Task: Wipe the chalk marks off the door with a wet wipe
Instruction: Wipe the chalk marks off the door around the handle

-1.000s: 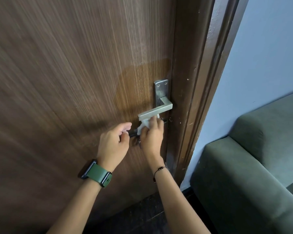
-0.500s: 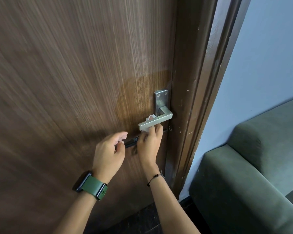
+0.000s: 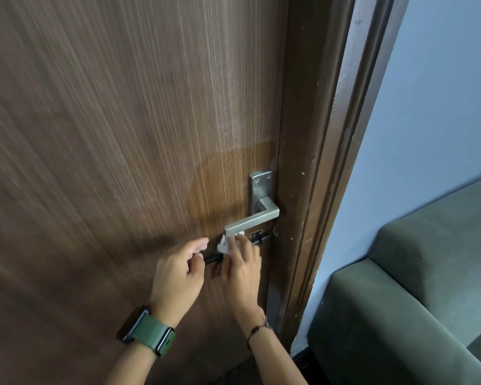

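Note:
A brown wood-grain door fills the left of the head view, with a damp, darker patch left of the metal lever handle. My right hand presses a crumpled white wet wipe against the door just under the tip of the lever. A black sliding bolt runs below the handle, and my left hand pinches its left end between thumb and fingers. No chalk marks show on the visible door surface.
The dark brown door frame stands right of the handle, with chipped paint. A pale blue wall follows, and a green sofa fills the lower right corner close to the door. A green-strapped watch sits on my left wrist.
The right hand with the wipe has slid left and down from beside the lever to under its tip, uncovering the bolt's right end. The left hand stays on the bolt.

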### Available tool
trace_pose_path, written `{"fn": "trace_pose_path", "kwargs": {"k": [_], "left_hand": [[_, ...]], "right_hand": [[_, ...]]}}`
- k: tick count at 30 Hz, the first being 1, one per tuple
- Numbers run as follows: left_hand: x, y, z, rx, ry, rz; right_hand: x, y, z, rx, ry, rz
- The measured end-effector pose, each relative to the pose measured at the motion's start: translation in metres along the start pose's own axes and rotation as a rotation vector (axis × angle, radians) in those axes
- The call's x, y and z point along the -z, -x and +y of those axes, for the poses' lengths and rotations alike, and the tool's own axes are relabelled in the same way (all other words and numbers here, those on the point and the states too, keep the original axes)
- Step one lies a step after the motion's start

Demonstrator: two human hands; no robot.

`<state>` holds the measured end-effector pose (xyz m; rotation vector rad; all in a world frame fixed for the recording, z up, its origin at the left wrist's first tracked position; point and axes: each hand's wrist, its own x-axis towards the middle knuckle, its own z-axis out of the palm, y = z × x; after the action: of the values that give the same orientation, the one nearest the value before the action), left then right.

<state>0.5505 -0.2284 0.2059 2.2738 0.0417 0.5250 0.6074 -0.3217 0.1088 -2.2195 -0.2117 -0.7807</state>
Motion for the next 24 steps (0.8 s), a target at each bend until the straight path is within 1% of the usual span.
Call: {"fn": "trace_pose_path", "kwargs": {"k": [1, 4, 5, 6, 9, 10, 12, 15, 18, 21, 24], "left_hand": [[0.000, 0.000, 0.000, -0.002, 0.001, 0.001], [0.000, 0.002, 0.000, 0.006, -0.007, 0.005], [0.000, 0.003, 0.000, 0.013, -0.007, 0.002], [0.000, 0.004, 0.000, 0.017, -0.007, -0.003], [-0.001, 0.004, 0.002, -0.008, -0.014, -0.001], [-0.002, 0.004, 0.003, -0.023, -0.017, 0.001], [-0.002, 0.004, 0.004, -0.032, -0.018, -0.002], [0.001, 0.007, 0.002, -0.014, -0.016, 0.003], [0.003, 0.008, 0.000, -0.002, -0.007, 0.004], [0.005, 0.009, 0.001, -0.010, -0.019, 0.003], [0.009, 0.008, 0.000, -0.012, -0.016, 0.021]], "right_hand": [[0.001, -0.005, 0.005, -0.051, -0.013, 0.030], [0.002, -0.026, 0.008, -0.363, -0.155, 0.113], [0.002, -0.027, 0.004, -0.398, -0.162, 0.110], [0.001, -0.025, -0.001, -0.365, -0.162, 0.099], [-0.004, 0.000, -0.021, -0.057, -0.104, 0.017], [-0.004, 0.003, -0.024, 0.016, -0.075, -0.010], [-0.004, -0.001, -0.023, 0.061, -0.025, -0.020], [-0.001, -0.014, -0.020, 0.062, -0.024, -0.013], [-0.005, -0.025, -0.021, -0.001, -0.117, -0.043], [-0.009, -0.024, -0.026, -0.109, -0.232, 0.037], [-0.010, -0.021, -0.037, -0.246, -0.441, 0.112]]}}
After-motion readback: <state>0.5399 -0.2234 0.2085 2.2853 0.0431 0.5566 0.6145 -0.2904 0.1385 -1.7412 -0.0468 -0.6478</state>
